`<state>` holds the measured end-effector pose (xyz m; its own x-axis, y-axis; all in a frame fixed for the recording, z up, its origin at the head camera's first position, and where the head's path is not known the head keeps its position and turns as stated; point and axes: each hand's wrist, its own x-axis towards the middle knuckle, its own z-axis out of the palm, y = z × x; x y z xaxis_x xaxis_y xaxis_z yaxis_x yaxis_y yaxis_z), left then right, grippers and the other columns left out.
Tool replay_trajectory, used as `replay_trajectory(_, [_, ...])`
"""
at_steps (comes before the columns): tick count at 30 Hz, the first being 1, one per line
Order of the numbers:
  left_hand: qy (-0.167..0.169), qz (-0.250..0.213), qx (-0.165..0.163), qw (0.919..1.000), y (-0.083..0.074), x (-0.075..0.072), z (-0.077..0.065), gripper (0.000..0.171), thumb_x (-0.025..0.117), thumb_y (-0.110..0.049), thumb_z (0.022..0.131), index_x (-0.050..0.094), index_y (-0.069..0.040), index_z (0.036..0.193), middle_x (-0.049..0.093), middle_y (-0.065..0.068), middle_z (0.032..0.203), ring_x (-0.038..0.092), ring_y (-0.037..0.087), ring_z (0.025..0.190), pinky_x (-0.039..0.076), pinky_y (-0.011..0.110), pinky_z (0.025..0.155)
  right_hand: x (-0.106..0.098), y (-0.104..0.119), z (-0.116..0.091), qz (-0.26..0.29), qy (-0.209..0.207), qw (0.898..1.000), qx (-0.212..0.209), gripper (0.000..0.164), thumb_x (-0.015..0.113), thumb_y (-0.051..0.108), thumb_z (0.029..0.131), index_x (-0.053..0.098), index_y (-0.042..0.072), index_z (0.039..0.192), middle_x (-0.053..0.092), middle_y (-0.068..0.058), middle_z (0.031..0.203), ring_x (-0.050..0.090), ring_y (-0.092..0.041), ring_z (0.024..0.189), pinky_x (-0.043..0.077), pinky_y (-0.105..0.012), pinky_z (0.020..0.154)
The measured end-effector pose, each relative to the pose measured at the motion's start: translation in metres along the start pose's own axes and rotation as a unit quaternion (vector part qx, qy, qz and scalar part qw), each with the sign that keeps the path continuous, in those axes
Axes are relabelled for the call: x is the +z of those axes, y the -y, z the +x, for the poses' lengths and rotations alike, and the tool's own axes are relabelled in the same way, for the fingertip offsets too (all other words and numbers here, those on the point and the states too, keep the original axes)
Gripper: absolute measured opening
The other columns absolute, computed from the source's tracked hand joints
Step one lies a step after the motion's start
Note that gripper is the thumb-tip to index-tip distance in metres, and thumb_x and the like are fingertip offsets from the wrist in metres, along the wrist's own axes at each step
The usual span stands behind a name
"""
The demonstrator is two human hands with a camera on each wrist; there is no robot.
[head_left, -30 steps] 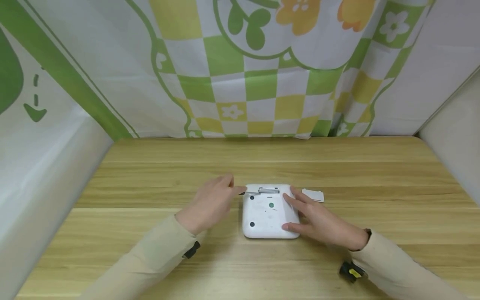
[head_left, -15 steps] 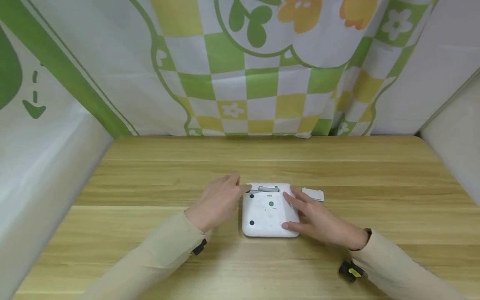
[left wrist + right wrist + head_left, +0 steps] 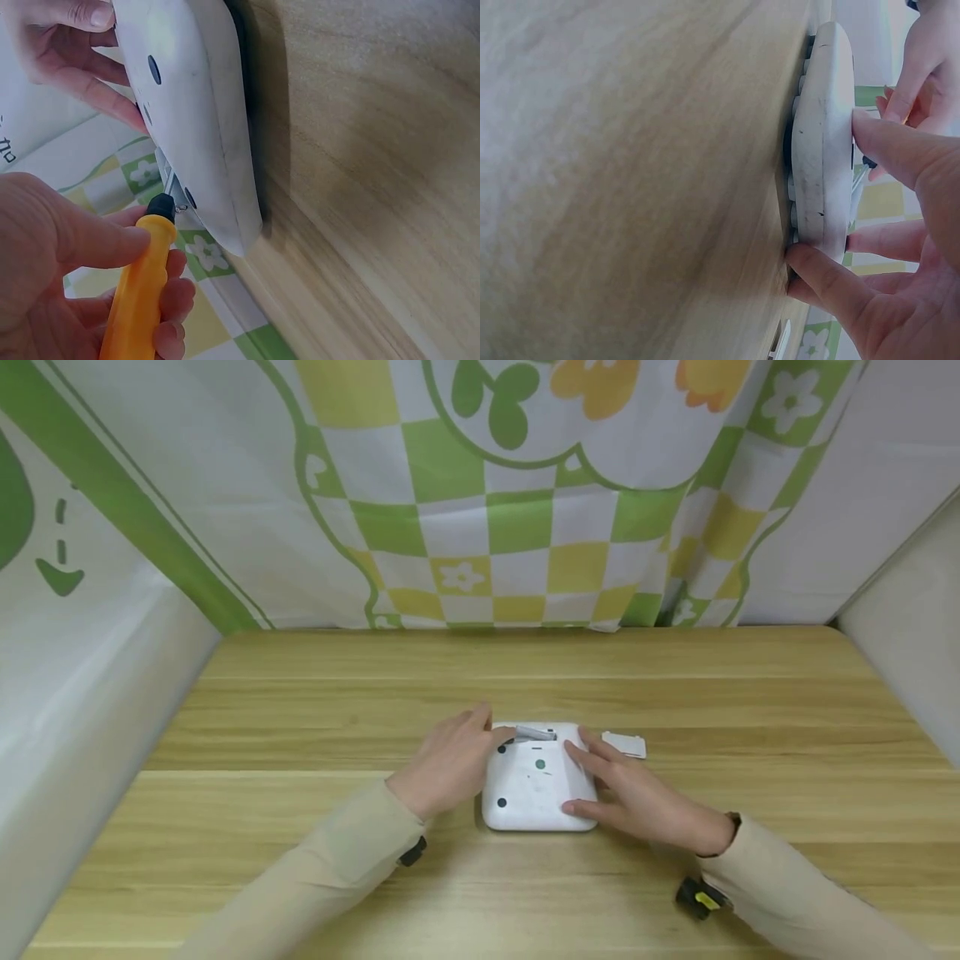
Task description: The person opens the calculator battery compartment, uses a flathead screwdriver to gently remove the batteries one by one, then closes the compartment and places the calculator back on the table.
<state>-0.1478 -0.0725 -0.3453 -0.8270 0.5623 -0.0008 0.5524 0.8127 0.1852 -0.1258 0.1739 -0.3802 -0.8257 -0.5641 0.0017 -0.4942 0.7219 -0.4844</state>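
A white calculator point(image 3: 536, 797) lies face down on the wooden table, keys showing beneath it in the right wrist view. My left hand point(image 3: 453, 760) grips a screwdriver point(image 3: 139, 289) by its orange handle; its metal shaft reaches into the open battery slot at the calculator's far edge. A silver-grey battery point(image 3: 534, 734) sits tilted in that slot, its left end raised near the left fingertips. My right hand point(image 3: 637, 789) holds the calculator's right side with spread fingers, thumb point(image 3: 889, 142) on the upturned back and other fingertips around the edge.
The small white battery cover point(image 3: 625, 744) lies on the table point(image 3: 300, 693) just right of the calculator. A checkered green and yellow curtain point(image 3: 517, 518) hangs behind the table's far edge.
My left hand has moved rightward over the calculator's far left corner with the screwdriver. The battery's left end has risen, so it lies more tilted. My right hand keeps its place.
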Motion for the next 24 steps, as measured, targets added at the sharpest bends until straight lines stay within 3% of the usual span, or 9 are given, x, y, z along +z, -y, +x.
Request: replay_trajectory(24, [-0.049,0.005,0.008,0.9988,0.0040,0.0012,-0.0048,0.051,0.060,0.007,0.082,0.060,-0.010,0.130,0.055,0.009,0.093,0.046,0.015,0.072,0.043,0.024,0.061,-0.0007,0.0011,-0.0009,0.005,-0.007,1.000,-0.004,0.071,0.070,0.035,0.087,0.043,-0.002,0.141,0.029,-0.032,0.149,0.041,-0.045,0.130,0.042,-0.052,0.100])
